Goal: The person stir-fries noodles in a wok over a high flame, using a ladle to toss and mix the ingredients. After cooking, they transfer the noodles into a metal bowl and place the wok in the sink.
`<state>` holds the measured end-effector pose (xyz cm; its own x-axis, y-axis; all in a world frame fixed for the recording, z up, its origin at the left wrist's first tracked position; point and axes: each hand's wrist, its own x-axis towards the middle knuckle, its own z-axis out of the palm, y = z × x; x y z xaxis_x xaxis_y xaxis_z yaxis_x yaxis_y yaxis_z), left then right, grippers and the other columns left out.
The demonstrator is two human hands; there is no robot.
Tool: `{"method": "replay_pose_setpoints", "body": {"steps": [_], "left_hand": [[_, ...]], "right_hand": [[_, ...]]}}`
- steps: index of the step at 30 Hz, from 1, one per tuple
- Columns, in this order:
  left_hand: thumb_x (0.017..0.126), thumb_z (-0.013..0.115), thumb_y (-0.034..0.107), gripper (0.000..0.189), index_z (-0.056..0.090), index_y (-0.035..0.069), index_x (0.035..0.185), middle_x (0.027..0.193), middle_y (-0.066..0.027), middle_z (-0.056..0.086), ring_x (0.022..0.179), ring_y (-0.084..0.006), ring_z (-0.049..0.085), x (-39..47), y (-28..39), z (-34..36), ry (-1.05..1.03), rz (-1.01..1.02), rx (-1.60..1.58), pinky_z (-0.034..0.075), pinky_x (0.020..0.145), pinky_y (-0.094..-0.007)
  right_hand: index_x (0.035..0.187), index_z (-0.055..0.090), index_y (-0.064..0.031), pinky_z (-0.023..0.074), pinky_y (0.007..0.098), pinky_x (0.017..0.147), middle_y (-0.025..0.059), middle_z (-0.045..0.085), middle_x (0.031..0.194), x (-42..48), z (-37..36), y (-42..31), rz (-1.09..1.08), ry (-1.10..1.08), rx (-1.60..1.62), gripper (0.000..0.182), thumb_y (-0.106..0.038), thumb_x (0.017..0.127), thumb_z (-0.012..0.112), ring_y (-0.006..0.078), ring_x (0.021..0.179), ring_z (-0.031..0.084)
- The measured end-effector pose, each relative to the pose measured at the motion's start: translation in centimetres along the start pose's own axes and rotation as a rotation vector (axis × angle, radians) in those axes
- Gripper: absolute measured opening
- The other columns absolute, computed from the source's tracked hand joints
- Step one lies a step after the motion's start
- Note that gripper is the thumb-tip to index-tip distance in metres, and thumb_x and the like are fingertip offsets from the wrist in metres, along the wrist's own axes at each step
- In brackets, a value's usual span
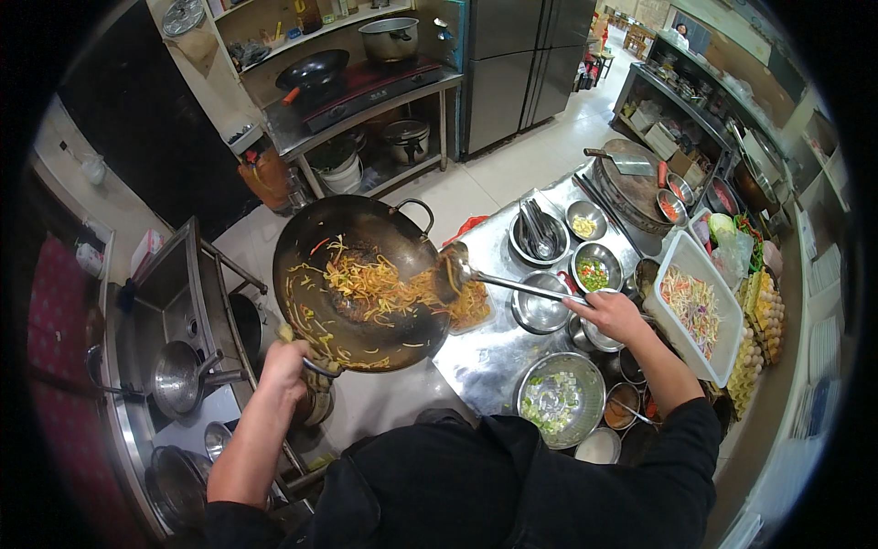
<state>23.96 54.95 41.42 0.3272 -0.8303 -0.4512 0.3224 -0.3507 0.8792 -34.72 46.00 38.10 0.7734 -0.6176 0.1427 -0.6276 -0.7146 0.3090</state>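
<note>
My left hand (285, 370) grips one loop handle of a large wok (370, 226), with a cloth (319, 384) between hand and handle. Fried noodles (367, 278) with shredded vegetables lie in the wok, some strands stuck to its wall. In my right hand (610, 316) is the long handle of a metal ladle (456, 271). Its bowl is at the wok's right rim, among noodles. Below that rim, a clear container (473, 328) on the steel table holds more noodles; the wok partly hides it.
On the steel table (466, 370) stand a bowl of spoons (538, 237), a bowl of chopped peppers (595, 271) and a basin of cut scallions (562, 398). A white tub of shredded vegetables (686, 309) is at right, beside egg trays (761, 309). A cleaver (631, 163) rests on a round chopping block (617, 185).
</note>
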Motion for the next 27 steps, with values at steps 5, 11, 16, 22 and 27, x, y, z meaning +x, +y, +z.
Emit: {"method": "replay_pose_setpoints", "body": {"steps": [5,11,16,22,27], "left_hand": [[0.068,0.048,-0.011,0.039,0.061,-0.012,0.104,0.094,-0.0173,0.067,0.081,-0.0328,0.069,0.1,0.1,0.1,0.015,0.018,0.011,0.06,0.071,-0.043],[0.068,0.053,-0.009,0.041,0.063,-0.009,0.108,0.098,-0.0139,0.068,0.086,-0.0276,0.066,0.5,-0.3,-0.9,0.016,-0.055,0.017,0.053,0.075,-0.0377],[0.067,0.052,-0.01,0.04,0.062,-0.01,0.106,0.097,-0.016,0.067,0.084,-0.0313,0.067,1.5,-2.1,-3.6,0.051,-0.077,-0.069,0.056,0.074,-0.0412],[0.069,0.048,-0.011,0.039,0.061,-0.009,0.105,0.095,-0.019,0.066,0.083,-0.036,0.068,1.0,-2.1,-2.5,0.073,-0.046,-0.077,0.061,0.071,-0.047],[0.068,0.049,-0.01,0.037,0.061,-0.01,0.103,0.094,-0.0169,0.066,0.081,-0.0342,0.068,0.2,-1.0,-1.2,0.113,-0.023,-0.015,0.06,0.071,-0.0449]], "right_hand": [[0.153,0.041,-0.0303,0.0513,0.0403,0.058,0.0073,0.056,0.089,9.5,1.3,-4.1,0.066,0.0,0.223,0.081,-0.001,0.079,0.059,0.0279,0.067,0.062],[0.153,0.04,-0.0293,0.0536,0.0443,0.064,0.0121,0.059,0.093,13.1,4.0,-7.3,-0.034,-0.027,0.399,0.077,-0.002,0.082,0.057,0.033,0.071,0.064],[0.154,0.038,-0.0303,0.0555,0.0406,0.061,0.0088,0.059,0.089,6.7,2.2,-2.0,-0.085,-0.198,0.176,0.081,-0.003,0.081,0.059,0.0275,0.071,0.066],[0.152,0.042,-0.0298,0.0556,0.0393,0.061,0.0067,0.058,0.087,2.4,1.3,1.6,-0.07,-0.167,0.05,0.076,-0.008,0.081,0.061,0.0255,0.071,0.066],[0.15,0.044,-0.0305,0.0551,0.0378,0.06,0.0043,0.057,0.087,1.1,0.2,2.3,-0.044,-0.151,0.021,0.074,-0.008,0.082,0.061,0.0241,0.069,0.065]]}}
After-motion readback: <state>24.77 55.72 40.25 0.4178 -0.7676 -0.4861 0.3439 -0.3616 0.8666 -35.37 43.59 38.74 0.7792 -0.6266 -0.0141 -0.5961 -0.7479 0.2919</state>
